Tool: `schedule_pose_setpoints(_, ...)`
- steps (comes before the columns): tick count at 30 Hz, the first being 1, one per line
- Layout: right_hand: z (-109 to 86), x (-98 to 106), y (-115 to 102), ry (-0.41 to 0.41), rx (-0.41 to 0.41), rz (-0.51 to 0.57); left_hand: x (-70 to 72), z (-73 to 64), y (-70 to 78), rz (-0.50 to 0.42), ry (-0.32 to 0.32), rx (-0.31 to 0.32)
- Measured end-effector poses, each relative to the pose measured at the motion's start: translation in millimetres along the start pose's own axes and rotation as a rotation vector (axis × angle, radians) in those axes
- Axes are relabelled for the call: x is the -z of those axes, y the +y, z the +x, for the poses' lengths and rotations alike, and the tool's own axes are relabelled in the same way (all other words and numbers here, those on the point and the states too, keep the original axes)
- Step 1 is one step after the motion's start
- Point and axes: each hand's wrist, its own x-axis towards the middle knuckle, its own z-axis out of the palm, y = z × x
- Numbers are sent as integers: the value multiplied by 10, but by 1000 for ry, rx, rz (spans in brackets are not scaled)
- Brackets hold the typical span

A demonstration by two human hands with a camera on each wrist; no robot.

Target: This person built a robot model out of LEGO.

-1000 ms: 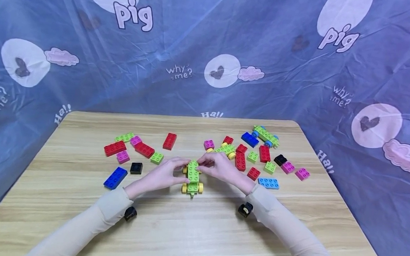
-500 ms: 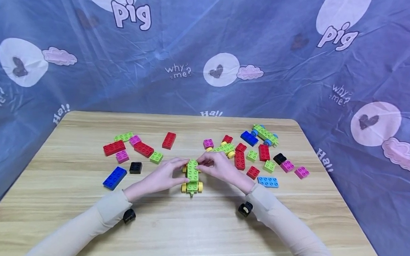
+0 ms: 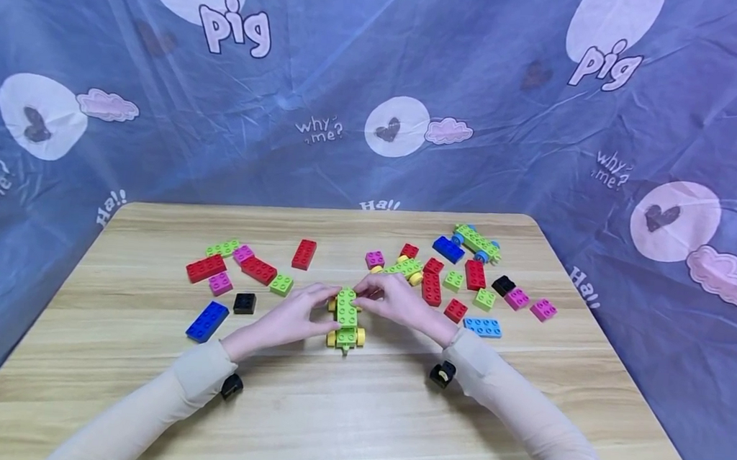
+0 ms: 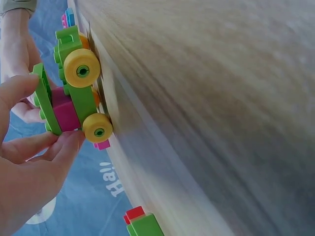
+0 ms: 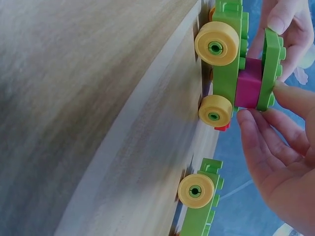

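Cart (image 3: pixel 346 338), green with 4 yellow wheels (image 4: pixel 72 65), sits on the table (image 3: pixel 353 424) between 2 hands; left hand (image 3: pixel 297 315) and right hand (image 3: pixel 395 299) pinch its raised green plate (image 3: pixel 346 313), above a magenta block (image 4: pixel 65 109). We judge it light, stiff, prone to roll; best held by plate and block. Long axis runs near-to-far, hitch (image 3: pixel 344 349) nearward.

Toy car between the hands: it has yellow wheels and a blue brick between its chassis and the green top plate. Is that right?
Not blue: the left wrist view shows a magenta brick between the chassis and the green top plate. The yellow wheels are right.
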Motion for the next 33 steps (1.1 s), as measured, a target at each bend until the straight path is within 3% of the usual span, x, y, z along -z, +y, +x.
schedule_pose_setpoints(33, -22, -8, 18, 6, 69, -29, -2, -14, -19, -24, 0, 49)
